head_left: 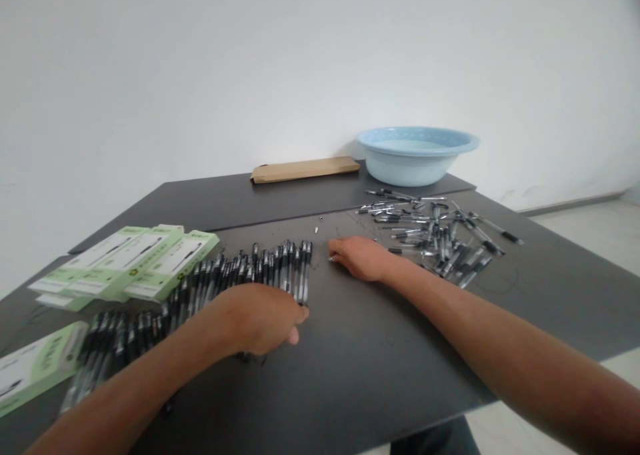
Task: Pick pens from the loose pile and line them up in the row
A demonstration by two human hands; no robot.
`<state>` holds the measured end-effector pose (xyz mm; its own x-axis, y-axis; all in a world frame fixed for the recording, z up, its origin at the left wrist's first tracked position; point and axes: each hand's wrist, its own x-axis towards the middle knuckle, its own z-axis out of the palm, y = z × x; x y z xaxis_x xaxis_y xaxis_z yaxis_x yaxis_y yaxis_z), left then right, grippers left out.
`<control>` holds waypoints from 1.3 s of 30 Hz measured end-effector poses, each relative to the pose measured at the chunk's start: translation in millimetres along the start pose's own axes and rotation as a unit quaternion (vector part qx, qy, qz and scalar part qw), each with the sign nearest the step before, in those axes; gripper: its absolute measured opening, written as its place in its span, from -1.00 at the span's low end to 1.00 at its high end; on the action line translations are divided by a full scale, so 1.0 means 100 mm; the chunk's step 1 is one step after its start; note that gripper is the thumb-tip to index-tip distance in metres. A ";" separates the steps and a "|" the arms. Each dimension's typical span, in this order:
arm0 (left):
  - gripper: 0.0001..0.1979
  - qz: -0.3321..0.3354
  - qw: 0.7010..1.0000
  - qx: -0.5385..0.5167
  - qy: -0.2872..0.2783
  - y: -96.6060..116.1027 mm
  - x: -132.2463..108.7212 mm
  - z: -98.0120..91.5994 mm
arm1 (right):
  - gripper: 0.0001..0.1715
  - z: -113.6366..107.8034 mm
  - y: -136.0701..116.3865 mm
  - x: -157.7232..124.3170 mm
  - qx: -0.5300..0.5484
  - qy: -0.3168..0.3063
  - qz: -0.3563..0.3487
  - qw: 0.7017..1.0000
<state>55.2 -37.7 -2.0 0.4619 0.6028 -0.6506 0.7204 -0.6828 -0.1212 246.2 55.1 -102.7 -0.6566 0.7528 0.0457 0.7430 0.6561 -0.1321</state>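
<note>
A long row of black-capped pens [240, 271] lies side by side across the dark table [380, 348]. My left hand [260, 318] rests curled over the near end of that row, fingers closed against the pens. My right hand [357, 256] lies on the table just right of the row, fingers pinched on a small pen part I cannot make out. A loose heap of pens [440, 231] sits right behind my right hand.
Green-and-white pen boxes [130, 261] lie at the left, one more box [35, 365] at the near left edge. A light blue basin [416, 153] and a flat brown cardboard box [305, 169] stand at the far side by the white wall. A small tip [318, 229] lies loose.
</note>
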 end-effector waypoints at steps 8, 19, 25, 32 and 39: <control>-0.63 0.006 1.000 -0.016 -0.011 0.02 0.01 0.00 | -0.74 -0.02 0.09 0.00 0.093 0.009 0.013 0.996; -0.64 0.004 1.000 -0.002 -0.023 0.02 0.03 -0.03 | -0.82 -0.04 0.10 -0.05 0.114 0.006 -0.017 0.993; -0.65 0.007 1.000 -0.009 -0.016 0.03 0.02 -0.01 | -0.79 -0.17 0.08 -0.08 0.122 0.114 0.005 0.986; -0.69 0.019 1.000 -0.010 -0.005 0.02 0.04 0.02 | -0.80 -0.24 -0.04 -0.07 0.067 0.084 0.008 0.994; -0.72 0.034 0.999 -0.024 0.003 0.01 0.06 0.04 | -0.77 -0.24 -0.04 -0.07 0.016 0.079 0.005 0.997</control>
<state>56.5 -36.1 -9.0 0.5142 0.5575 -0.6518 0.7104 -0.7026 -0.0405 251.2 48.5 -79.2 -0.6182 0.7604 0.1991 0.7436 0.6479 -0.1653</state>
